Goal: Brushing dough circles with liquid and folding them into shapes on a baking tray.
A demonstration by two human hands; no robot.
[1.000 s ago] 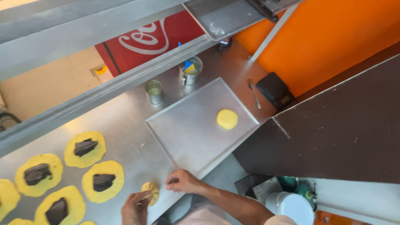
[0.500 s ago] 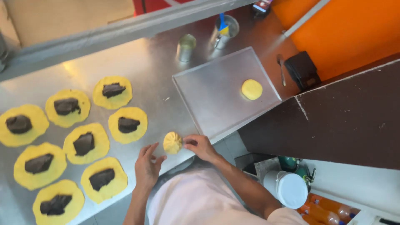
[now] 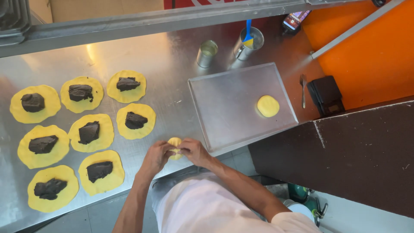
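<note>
My left hand (image 3: pixel 156 156) and my right hand (image 3: pixel 194 152) meet at the counter's near edge, both closed around a small yellow dough piece (image 3: pixel 174 142) held between their fingers. To the left lie several flat yellow dough rounds, each topped with a dark filling lump (image 3: pixel 135 120). On the metal baking tray (image 3: pixel 224 112) just right of my hands sits one closed yellow dough disc (image 3: pixel 268 105).
A stainless counter (image 3: pixel 172 56) carries two metal cans: one plain (image 3: pixel 206 53), one holding a blue-and-yellow spatula (image 3: pixel 247 41). A fork (image 3: pixel 302 89) and a black box (image 3: pixel 326 94) lie at the right by an orange wall. A dark countertop (image 3: pixel 358 151) fills the lower right.
The view has shifted and steadied over the counter. My hands have come together on the dough piece, which one second ago was held by the left hand with the right beside it.
</note>
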